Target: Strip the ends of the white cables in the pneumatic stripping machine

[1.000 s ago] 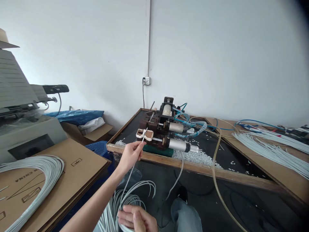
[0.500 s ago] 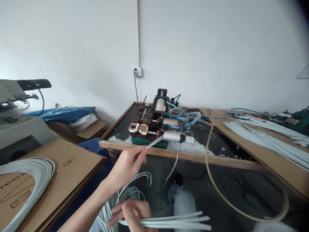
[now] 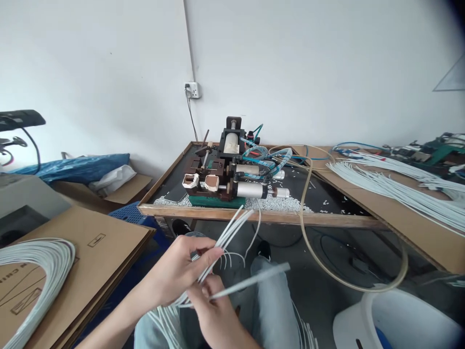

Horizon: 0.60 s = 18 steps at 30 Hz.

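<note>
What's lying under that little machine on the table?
Under the machine sits a green base, on the dark tabletop. White bits are scattered around it. What lies beneath the base is covered.

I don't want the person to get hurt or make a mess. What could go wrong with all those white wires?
The left hand and right hand pinch several white wires at once, so one could slip and fall on the floor. Their loose ends point toward the small machine and might snag on it. The tan hose hangs near the knees and could catch too.
</note>
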Tool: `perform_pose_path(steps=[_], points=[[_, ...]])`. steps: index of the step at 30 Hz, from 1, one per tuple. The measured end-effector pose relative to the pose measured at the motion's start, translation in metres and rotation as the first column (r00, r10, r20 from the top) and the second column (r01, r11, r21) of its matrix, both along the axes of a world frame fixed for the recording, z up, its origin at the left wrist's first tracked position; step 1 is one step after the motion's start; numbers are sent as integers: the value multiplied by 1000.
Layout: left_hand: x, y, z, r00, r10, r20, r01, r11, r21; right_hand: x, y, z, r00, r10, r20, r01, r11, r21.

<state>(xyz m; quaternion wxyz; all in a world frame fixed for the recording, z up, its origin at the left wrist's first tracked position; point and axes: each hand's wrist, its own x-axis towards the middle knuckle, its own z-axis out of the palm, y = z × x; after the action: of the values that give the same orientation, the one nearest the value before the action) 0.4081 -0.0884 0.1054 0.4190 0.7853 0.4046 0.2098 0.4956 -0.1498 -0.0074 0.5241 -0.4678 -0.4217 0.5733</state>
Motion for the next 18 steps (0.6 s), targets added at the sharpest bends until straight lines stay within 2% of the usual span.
perform_pose_path(steps=[4, 8, 11, 14, 18], points=[[-1, 4, -7, 989, 116, 95, -119, 993, 25, 0, -4, 0, 995, -40, -94, 39, 999, -20], [-3, 11, -16, 950, 247, 191, -262, 963, 57, -1, -2, 6, 977, -69, -199, 47, 992, -114], [-6, 23, -22, 873, 340, 349, -380, 924, 52, 0, -1, 9, 954, -81, -290, 38, 987, -153], [-9, 39, -28, 763, 423, 489, -488, 873, 5, -3, -4, 5, 884, -127, -449, 24, 974, -227], [-10, 57, -39, 700, 466, 541, -545, 838, -16, -14, -12, -3, 792, -146, -592, -12, 967, -255]])
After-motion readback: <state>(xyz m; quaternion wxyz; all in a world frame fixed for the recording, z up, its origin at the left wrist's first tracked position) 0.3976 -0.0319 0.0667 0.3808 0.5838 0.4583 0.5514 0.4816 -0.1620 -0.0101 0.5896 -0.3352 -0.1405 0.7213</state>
